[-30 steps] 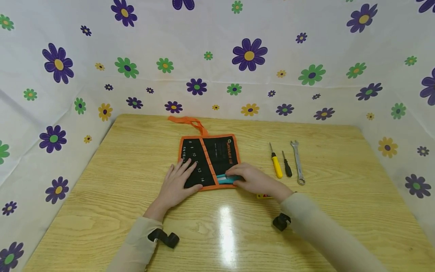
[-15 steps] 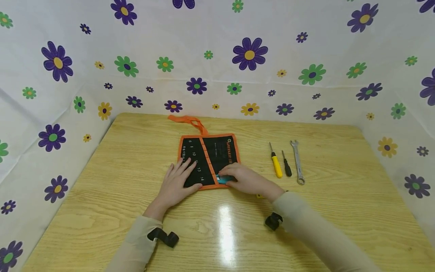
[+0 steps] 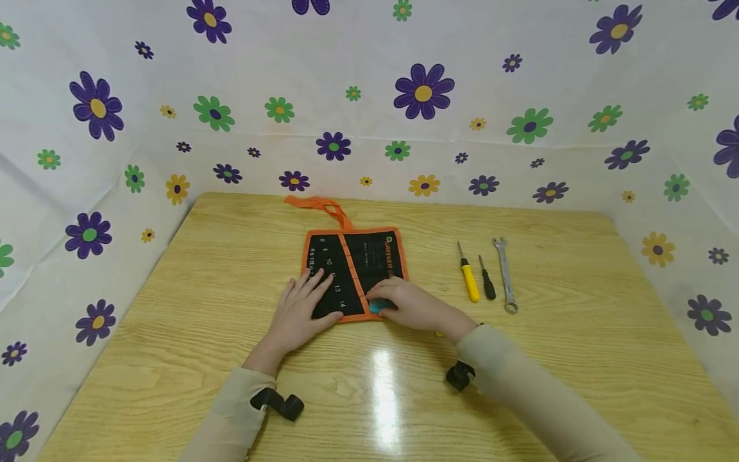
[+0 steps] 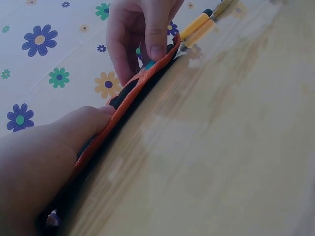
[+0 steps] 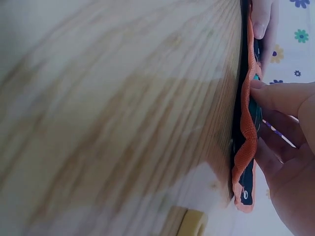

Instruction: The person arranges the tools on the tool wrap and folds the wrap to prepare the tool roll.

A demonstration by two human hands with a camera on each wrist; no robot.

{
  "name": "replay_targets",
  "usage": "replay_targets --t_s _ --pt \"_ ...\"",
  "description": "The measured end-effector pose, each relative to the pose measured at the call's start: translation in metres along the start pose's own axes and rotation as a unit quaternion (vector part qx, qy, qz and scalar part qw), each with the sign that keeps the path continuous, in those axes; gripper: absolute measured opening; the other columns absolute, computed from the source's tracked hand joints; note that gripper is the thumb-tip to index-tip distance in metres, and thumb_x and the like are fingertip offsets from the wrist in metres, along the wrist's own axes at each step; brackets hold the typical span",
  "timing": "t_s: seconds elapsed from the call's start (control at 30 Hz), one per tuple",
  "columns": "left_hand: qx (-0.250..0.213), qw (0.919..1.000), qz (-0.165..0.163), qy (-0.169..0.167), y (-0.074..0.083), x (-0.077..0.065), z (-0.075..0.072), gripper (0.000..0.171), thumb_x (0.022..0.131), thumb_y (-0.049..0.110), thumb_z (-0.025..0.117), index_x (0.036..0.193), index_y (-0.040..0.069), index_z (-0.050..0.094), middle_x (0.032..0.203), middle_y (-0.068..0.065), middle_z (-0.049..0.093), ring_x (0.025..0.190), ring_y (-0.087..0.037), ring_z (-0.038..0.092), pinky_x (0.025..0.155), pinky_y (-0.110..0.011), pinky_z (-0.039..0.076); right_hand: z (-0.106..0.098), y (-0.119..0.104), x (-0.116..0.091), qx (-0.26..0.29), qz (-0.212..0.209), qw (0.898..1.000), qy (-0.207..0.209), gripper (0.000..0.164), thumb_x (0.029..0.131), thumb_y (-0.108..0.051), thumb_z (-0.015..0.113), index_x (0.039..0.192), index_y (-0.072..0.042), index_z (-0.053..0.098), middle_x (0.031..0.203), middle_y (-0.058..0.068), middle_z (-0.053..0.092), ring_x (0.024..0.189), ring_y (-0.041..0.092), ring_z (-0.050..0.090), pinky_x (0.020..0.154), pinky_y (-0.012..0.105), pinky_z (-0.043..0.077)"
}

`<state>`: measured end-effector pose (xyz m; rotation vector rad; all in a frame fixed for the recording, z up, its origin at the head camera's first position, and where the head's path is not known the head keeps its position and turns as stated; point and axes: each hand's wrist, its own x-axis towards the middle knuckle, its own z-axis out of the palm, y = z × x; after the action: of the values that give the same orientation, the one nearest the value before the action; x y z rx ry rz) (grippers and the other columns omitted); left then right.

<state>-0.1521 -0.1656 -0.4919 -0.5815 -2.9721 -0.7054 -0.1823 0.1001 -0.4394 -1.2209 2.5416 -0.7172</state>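
A black tool pouch (image 3: 372,253) with orange trim and white size numbers lies flat on the table. Spread across its numbered left part, my left hand (image 3: 303,311) rests with straight fingers, its thumb near the front edge. My right hand (image 3: 410,303) pinches a teal utility knife (image 3: 378,308) low on the pouch's right half. The knife's front end is at the orange dividing strip, and fingers cover most of its body. In the right wrist view, thumb and fingers hold the teal handle (image 5: 254,109) just above the pouch's wavy orange edge (image 5: 246,132).
To the right lie a yellow-handled screwdriver (image 3: 470,282), a small black screwdriver (image 3: 488,282) and a combination wrench (image 3: 506,276). A yellow item (image 5: 193,223) is mostly hidden below my right wrist. An orange strap (image 3: 323,205) trails behind the pouch. Flowered cloth (image 3: 369,128) surrounds the wooden table.
My right hand has slid left with the utility knife, toward the pouch's dividing strip. Less of the teal body shows now. My left hand has stayed in place.
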Motion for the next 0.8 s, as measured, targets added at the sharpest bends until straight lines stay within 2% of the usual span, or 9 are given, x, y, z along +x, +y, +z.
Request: replay_targets --t_s 0.27,0.43,0.6,0.8 --pt "-0.012 0.9999 -0.004 -0.005 0.002 0.0 -0.002 0.081 0.087 0.064 0.053 0.152 0.02 0.03 0.157 -0.004 0.021 0.145 -0.028 0.008 0.115 -0.046 0.001 -0.006 0.007 -0.015 0.007 -0.017 1.0 0.024 0.03 0.09 -0.004 0.066 0.119 -0.004 0.064 0.121 0.008 0.06 0.113 0.023 0.055 0.095 0.036 0.046" --pt "-0.014 0.9999 -0.001 -0.003 0.002 -0.001 -0.003 0.08 0.088 0.062 0.054 0.152 0.02 0.031 0.157 -0.005 0.021 0.145 -0.028 0.009 0.115 -0.047 0.001 -0.016 0.012 -0.033 0.0 -0.006 0.999 0.038 0.028 0.089 -0.002 0.066 0.117 -0.003 0.065 0.117 0.008 0.062 0.108 0.023 0.057 0.089 0.036 0.049" --pt "-0.016 0.9999 0.002 -0.001 0.001 -0.001 -0.002 0.08 0.088 0.062 0.054 0.151 0.019 0.031 0.157 -0.005 0.022 0.145 -0.029 0.009 0.115 -0.047 0.001 -0.024 0.02 -0.056 0.012 0.006 0.999 0.045 0.028 0.089 -0.002 0.066 0.116 -0.002 0.065 0.116 0.01 0.062 0.108 0.027 0.056 0.089 0.04 0.049" --pt "-0.016 0.9999 0.004 0.001 0.002 -0.001 -0.002 0.08 0.088 0.061 0.055 0.151 0.019 0.032 0.157 -0.006 0.023 0.145 -0.029 0.01 0.115 -0.048 0.002 -0.028 0.028 -0.086 0.016 0.044 0.998 0.047 0.025 0.09 -0.005 0.065 0.116 -0.005 0.066 0.114 0.007 0.063 0.103 0.023 0.058 0.082 0.037 0.052"
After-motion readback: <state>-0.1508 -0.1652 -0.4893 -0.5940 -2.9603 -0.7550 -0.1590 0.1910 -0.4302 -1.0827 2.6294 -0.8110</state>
